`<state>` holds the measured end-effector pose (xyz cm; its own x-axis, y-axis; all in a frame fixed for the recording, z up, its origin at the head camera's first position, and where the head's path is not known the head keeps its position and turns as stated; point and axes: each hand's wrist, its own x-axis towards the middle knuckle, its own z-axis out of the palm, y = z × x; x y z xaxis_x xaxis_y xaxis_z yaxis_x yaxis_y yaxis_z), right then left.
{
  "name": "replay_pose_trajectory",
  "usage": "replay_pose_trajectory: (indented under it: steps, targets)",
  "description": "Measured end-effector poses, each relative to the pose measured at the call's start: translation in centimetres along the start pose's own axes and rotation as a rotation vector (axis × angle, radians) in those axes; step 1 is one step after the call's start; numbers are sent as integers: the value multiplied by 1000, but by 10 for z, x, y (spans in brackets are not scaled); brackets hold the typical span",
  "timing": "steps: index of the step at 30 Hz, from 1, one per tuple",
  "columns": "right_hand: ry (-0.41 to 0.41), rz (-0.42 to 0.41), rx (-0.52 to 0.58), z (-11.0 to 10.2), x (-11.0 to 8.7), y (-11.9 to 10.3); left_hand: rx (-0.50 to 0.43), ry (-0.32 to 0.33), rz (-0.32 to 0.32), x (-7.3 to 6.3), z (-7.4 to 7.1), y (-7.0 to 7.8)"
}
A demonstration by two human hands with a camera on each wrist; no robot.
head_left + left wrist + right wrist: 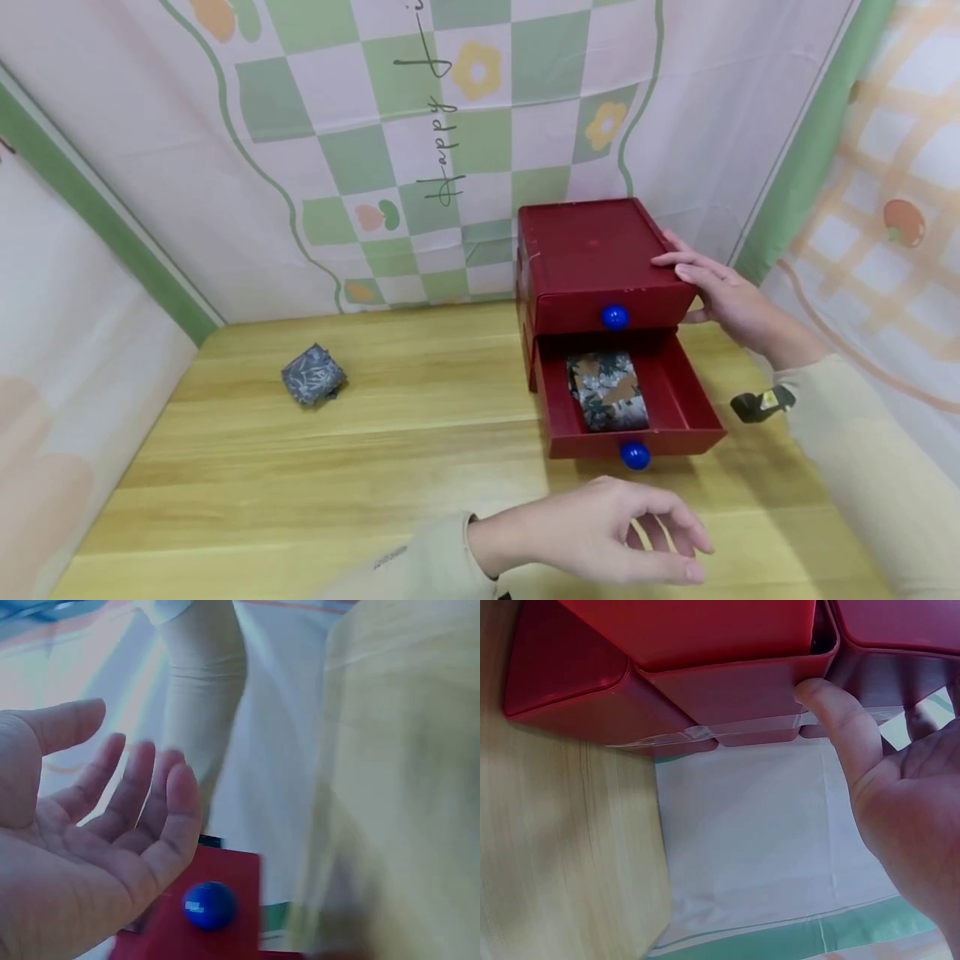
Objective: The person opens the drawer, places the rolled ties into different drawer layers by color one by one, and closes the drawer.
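Note:
A dark red two-drawer cabinet [588, 242] stands on the table with its lower drawer [678, 400] pulled out. Inside that drawer lies a folded camouflage-patterned piece [606, 390], its material unclear. My right hand [723, 304] rests on the cabinet's top right edge. In the right wrist view, its thumb [844, 724] touches the red side. My left hand [592, 529] hovers before the drawer, holding nothing, fingers loosely bent. The blue knob [210, 905] appears beyond its fingers in the left wrist view.
A grey patterned, crumpled bundle [313, 375] lies on the wooden table [420, 392], left of the cabinet. A checkered fabric curtain [442, 150] hangs behind, with more fabric at both sides. The upper drawer's blue knob [615, 317] sticks out in front.

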<state>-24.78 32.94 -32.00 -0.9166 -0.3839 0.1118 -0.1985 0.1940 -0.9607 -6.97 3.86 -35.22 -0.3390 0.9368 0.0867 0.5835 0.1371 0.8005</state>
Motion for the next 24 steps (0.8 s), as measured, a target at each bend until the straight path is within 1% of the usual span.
replay_pose_trajectory:
  steps: [2,5,7,9,11,14,16,19,22,24]
  targets:
    - [-1,0,-1,0,0,0,-143,-34,-62,1,7,-10]
    - [-4,0,-3,0,0,0,-414,-58,-200,3,16,-25]
    - [-5,1,-4,0,1,0,-573,-39,-291,5,22,-34]
    - [-7,0,2,0,1,0,-678,1,-364,7,27,-42]
    - [-8,-1,10,-1,2,1,-727,49,-389,10,31,-49]
    - [-9,-6,30,-1,2,2,-814,120,-405,14,36,-57]
    - [-9,-8,40,-1,2,2,-870,149,-415,17,37,-61]
    - [-9,-9,49,-1,2,1,-959,140,-430,20,34,-66]
    - [-6,-4,39,-1,0,1,-1033,108,-437,21,31,-69]
    - [-7,0,30,0,-1,1,-1064,85,-436,22,29,-71]
